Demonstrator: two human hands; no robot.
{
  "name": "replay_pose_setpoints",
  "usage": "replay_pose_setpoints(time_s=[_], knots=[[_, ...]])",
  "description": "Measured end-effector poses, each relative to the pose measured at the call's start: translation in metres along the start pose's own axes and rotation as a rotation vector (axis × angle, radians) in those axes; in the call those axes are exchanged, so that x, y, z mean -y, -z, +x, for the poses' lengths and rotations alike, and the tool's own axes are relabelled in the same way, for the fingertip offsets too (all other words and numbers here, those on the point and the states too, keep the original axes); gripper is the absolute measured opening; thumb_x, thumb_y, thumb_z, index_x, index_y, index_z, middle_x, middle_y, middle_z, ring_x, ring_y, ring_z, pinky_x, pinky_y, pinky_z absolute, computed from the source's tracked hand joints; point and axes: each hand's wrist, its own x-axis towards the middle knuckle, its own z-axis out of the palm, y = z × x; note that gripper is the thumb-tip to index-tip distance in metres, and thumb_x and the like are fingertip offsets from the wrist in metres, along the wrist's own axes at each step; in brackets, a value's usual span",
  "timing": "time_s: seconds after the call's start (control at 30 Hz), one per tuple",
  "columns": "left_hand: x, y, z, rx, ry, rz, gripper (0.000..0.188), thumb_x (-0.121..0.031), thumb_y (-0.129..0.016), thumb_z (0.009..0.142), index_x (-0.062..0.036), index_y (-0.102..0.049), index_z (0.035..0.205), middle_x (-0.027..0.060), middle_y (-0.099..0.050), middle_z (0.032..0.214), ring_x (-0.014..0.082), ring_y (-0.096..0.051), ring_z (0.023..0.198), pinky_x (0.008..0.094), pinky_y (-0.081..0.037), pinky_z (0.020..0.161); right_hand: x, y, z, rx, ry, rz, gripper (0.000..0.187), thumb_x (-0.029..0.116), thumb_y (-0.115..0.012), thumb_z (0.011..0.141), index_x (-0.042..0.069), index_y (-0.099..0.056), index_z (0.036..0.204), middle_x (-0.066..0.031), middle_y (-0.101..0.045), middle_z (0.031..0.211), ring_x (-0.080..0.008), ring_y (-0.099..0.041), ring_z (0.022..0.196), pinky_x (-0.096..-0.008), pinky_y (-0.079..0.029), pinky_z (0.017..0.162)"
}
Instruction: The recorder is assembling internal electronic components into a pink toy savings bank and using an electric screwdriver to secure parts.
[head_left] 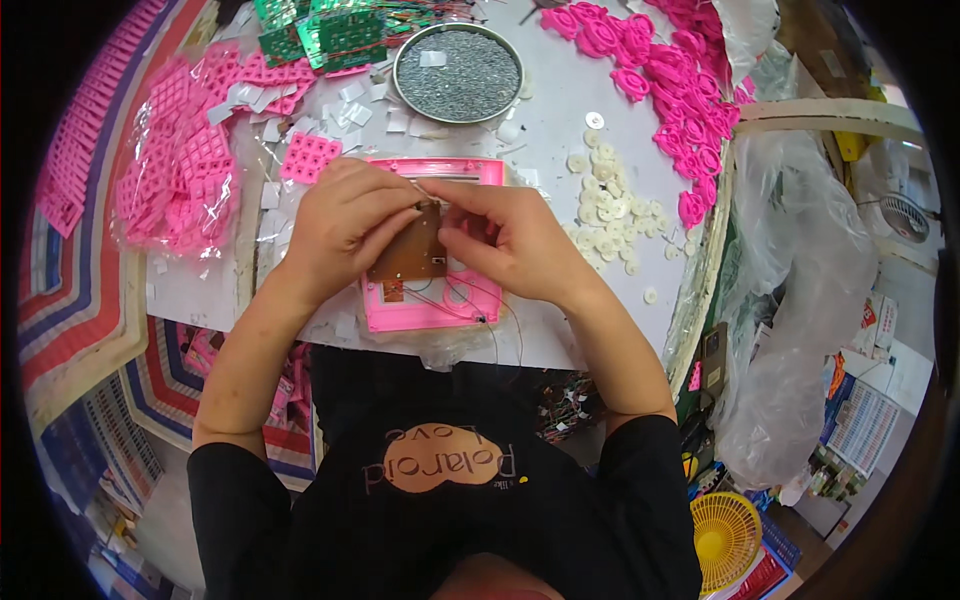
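Pink casing (pixel 412 316), brown board (pixel 410 254), red-white-blue striped sheeting (pixel 90 318)

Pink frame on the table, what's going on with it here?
The person's left hand and right hand are both at the upper part of a brown board, which is over the pink frame. Whether the board is seated in it can't be told. A round tin stands beyond, and white discs lie to the right.

Left hand (pixel 345 225) and right hand (pixel 520 235) close together, upper centre
Fingers (pixel 382 196) curled, thumbs (pixel 472 252) pointing inward, both elbows (pixel 228 415) bent.
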Motion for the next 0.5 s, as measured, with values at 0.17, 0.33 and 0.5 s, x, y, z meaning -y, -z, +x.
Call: replay_pose_setpoints(time_s=[0.17, 0.33, 0.5], knots=[[0.000, 0.000, -0.007, -0.010, 0.010, 0.023, 0.016, -0.009, -0.077, 0.080, -0.0075, -0.071, 0.095, 0.0055, -0.071, 0.094, 0.0249, -0.067, 0.089, 0.0384, -0.047, 0.081, 0.003, 0.003, 0.002, -0.097, -0.002, -0.065, 0.049, 0.001, -0.064, 0.088, 0.008, -0.063, 0.137, -0.0050, -0.069, 0.084, -0.0091, -0.061, 0.065, -0.0256, -0.049, 0.061], [0.002, 0.001, -0.009, -0.047, 0.037, 0.027, 0.017, -0.010, -0.078, 0.078, -0.0079, -0.070, 0.093, 0.0049, -0.071, 0.093, 0.0253, -0.067, 0.088, 0.0382, -0.047, 0.081, 0.012, -0.002, 0.001, -0.097, 0.112, -0.109, 0.043, 0.006, -0.064, 0.085, 0.006, -0.065, 0.128, -0.0121, -0.069, 0.086, -0.0240, -0.065, 0.068, -0.0338, -0.052, 0.063], [0.007, 0.002, -0.012, -0.064, 0.006, -0.002, 0.018, -0.009, -0.078, 0.077, -0.0076, -0.070, 0.093, 0.0054, -0.070, 0.091, 0.0260, -0.066, 0.085, 0.0389, -0.047, 0.081, 0.018, -0.010, 0.011, -0.030, 0.127, -0.081, 0.046, 0.004, -0.063, 0.087, 0.006, -0.065, 0.133, -0.0060, -0.066, 0.080, -0.0103, -0.061, 0.068, -0.0271, -0.050, 0.063]])
